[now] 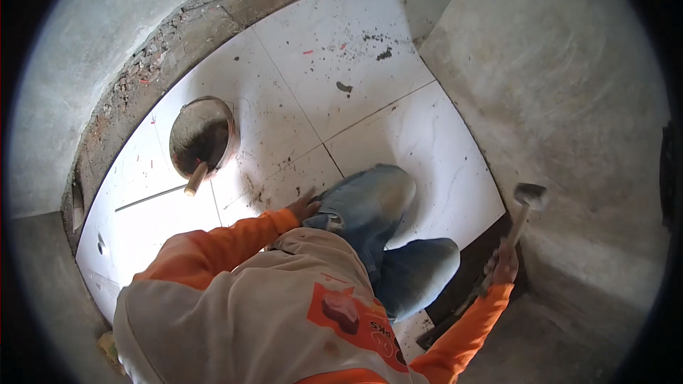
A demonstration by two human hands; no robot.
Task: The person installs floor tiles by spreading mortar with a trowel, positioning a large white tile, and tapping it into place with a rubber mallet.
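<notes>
My right hand [503,263] is closed around the pale handle of a hammer [521,223], held up beside the grey wall at the right. Its dark and whitish head points upward and is slightly blurred; whether it touches the wall I cannot tell. My left hand [304,206] rests by my bent leg, its fingers stretched out over the jeans and the tile edge, holding nothing. To the left of my knees, a round bucket [186,128] stands on the tiles. From it sticks out a wooden handle [196,179]; the tool's other end is hidden inside.
White floor tiles [370,21] with dark joints and scattered crumbs of mortar lie around me. A rubble-strewn strip [135,78] runs along the left wall [71,99]. By my right arm is a dark untiled gap [466,277], beside the right wall [569,85].
</notes>
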